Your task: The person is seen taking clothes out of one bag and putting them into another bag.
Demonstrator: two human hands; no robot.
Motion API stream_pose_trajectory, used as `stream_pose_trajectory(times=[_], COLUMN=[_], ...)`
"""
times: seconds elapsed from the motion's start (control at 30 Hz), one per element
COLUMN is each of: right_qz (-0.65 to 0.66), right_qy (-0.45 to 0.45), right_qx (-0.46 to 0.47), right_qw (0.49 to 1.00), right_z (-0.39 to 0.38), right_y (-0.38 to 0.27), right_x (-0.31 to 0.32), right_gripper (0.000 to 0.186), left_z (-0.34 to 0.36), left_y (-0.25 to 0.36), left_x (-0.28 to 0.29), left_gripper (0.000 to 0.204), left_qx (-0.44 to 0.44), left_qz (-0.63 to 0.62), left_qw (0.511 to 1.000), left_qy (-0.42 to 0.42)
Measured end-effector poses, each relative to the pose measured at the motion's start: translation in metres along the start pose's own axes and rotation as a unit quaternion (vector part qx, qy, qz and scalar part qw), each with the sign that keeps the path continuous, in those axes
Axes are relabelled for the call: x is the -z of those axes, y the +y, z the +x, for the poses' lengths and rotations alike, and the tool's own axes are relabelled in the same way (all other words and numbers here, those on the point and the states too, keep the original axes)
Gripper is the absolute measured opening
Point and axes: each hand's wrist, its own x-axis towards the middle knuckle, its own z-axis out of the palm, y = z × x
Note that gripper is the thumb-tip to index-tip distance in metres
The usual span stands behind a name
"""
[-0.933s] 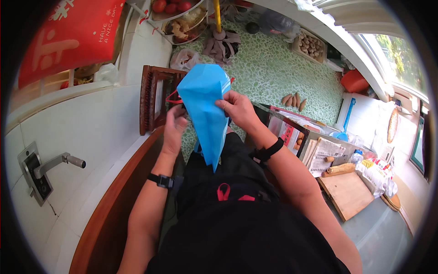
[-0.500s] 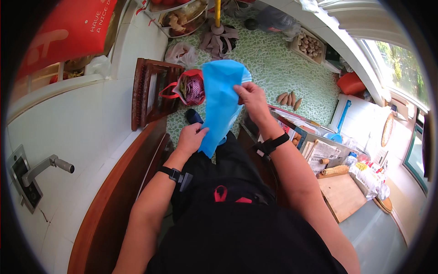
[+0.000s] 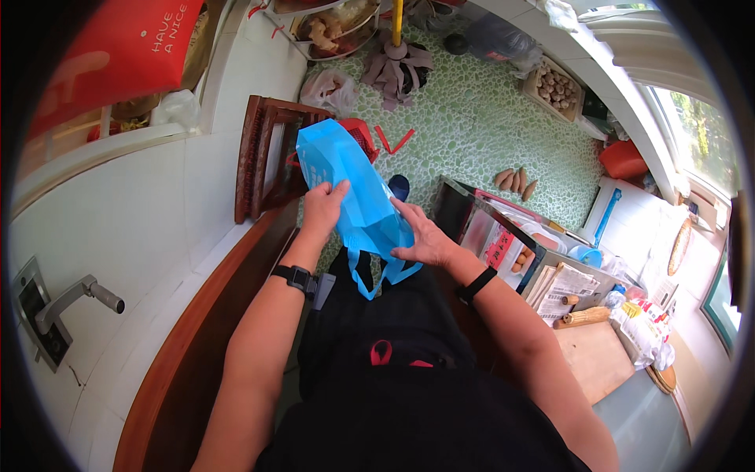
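A light blue tote bag (image 3: 358,185) hangs slantwise in front of my legs, its far end up and left. Its two loop handles (image 3: 370,283) dangle at the near end. My left hand (image 3: 322,208) grips the bag's left edge, thumb on top. At the bag's right side, by the handle end, my right hand (image 3: 425,236) has thumb and fingers spread apart, touching the fabric. Behind the blue bag, a red bag (image 3: 360,138) is partly hidden.
A dark wooden stool (image 3: 259,157) stands by the left wall. A mop (image 3: 397,71), a mushroom-like box of pale bulbs (image 3: 554,88) and several brown tubers (image 3: 515,182) are on the green floor. On my right, a cluttered shelf unit (image 3: 511,236) holds newspapers (image 3: 570,291).
The blue bag has turned, so its handles now hang toward me. My right hand has moved nearer my body and its fingers have spread. The red bag is now largely covered.
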Motion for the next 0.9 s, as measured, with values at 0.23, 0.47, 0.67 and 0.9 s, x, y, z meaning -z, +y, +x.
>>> stream_pose_trajectory(times=[0.23,0.47,0.67,0.9], right_qz=[-0.119,-0.054,0.025,0.080], right_qy=[0.148,0.112,0.100,0.126], right_qx=[-0.043,-0.031,-0.100,-0.153], right_qw=[0.981,0.992,0.990,0.977], right_z=[0.028,0.062,0.070,0.067], right_y=[0.026,0.017,0.013,0.028], right_x=[-0.024,-0.007,0.006,0.007], right_gripper=[0.046,0.031,0.037,0.032], left_z=[0.016,0.001,-0.071,-0.071], left_y=[0.000,-0.002,-0.038,-0.066], left_x=[0.014,0.040,-0.005,-0.041], left_gripper=[0.045,0.077,0.107,0.088], left_qx=[0.140,0.190,-0.082,-0.025], left_qz=[-0.069,-0.107,0.259,0.459], left_qw=[0.988,0.976,0.962,0.888], left_qy=[-0.016,-0.013,0.009,0.010])
